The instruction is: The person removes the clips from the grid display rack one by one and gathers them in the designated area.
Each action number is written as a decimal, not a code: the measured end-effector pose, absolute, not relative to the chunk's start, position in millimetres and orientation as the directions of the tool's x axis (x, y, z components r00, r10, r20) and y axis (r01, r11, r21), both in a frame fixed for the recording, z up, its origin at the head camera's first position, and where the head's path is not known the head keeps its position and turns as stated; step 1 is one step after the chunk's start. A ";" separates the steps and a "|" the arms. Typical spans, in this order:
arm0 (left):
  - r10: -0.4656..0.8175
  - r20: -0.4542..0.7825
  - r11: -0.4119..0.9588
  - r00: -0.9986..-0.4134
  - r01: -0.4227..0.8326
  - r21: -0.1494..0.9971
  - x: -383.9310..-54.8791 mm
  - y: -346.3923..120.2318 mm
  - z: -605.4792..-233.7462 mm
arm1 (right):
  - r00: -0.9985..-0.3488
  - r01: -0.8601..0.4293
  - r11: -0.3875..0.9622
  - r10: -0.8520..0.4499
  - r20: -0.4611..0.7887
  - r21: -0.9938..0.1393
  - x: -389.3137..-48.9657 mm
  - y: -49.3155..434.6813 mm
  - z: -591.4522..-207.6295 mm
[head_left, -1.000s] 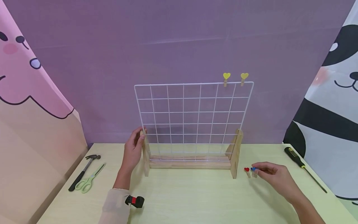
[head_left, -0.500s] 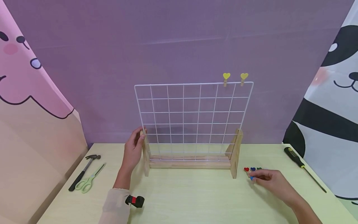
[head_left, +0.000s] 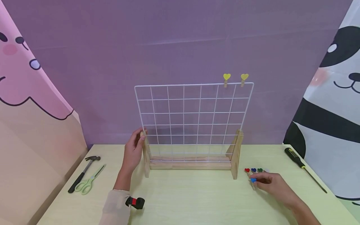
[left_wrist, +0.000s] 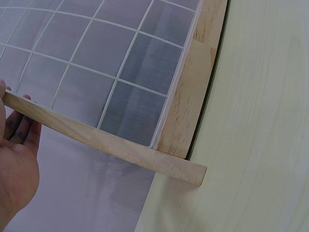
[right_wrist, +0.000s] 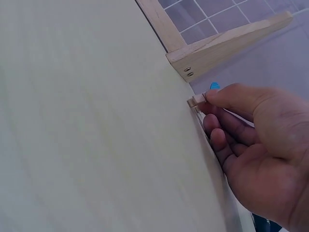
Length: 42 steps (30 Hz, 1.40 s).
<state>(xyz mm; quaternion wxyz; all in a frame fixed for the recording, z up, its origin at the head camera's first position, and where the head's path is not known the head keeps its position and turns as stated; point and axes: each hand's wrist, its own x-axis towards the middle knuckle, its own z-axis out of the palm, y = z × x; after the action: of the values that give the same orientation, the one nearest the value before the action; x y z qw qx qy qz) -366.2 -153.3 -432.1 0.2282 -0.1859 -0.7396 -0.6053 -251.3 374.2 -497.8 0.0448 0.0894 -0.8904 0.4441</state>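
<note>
My right hand (head_left: 274, 187) pinches a small wooden clothespin with a bright blue heart (head_left: 253, 180) between thumb and fingers, low over the table. Its wooden legs (right_wrist: 199, 99) point away from the fingertips in the right wrist view. At the left end of a wooden stand (head_left: 191, 166), my left hand (head_left: 132, 154) grips the upright (left_wrist: 96, 136), thumb in front and fingers behind. The stand holds a white wire grid (head_left: 184, 112) upright. Two clothespins with yellow hearts (head_left: 227, 77) are clipped on the grid's top wire, towards the right.
Just beyond my right hand lies a row of heart clothespins: red (head_left: 247, 170), dark blue (head_left: 253, 170), green (head_left: 260, 170) and a pale one partly hidden. A screwdriver (head_left: 295, 157) lies at the right edge. A hammer (head_left: 81, 175) and green scissors (head_left: 87, 184) lie at left.
My right hand has drawn the blue heart clothespin from the row towards me, uncovering the dark blue, green and pale ones. My left hand keeps its grip on the stand.
</note>
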 end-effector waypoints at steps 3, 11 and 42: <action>-0.005 0.562 0.193 -0.827 0.551 0.812 -366.0 -153.3 -431.8 | -0.983 -0.184 0.596 -0.105 0.151 -0.781 -251.5 373.7 -499.6; -0.012 0.508 0.178 -0.861 0.498 0.849 -360.5 -151.0 -425.7 | -0.989 -0.146 0.626 -0.078 0.124 -0.766 -251.3 368.9 -497.9; -0.010 0.545 0.172 -0.838 0.535 0.827 -365.6 -151.8 -430.2 | -0.969 -0.230 0.666 -0.089 0.230 -0.710 -247.7 375.2 -494.1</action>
<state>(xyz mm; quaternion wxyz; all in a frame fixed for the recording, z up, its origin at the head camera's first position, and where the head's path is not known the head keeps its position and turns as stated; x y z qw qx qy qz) -365.6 -151.8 -430.2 0.2208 -0.1791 -0.7329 -0.6181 -247.7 375.2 -494.1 0.0879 0.0878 -0.9084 0.3993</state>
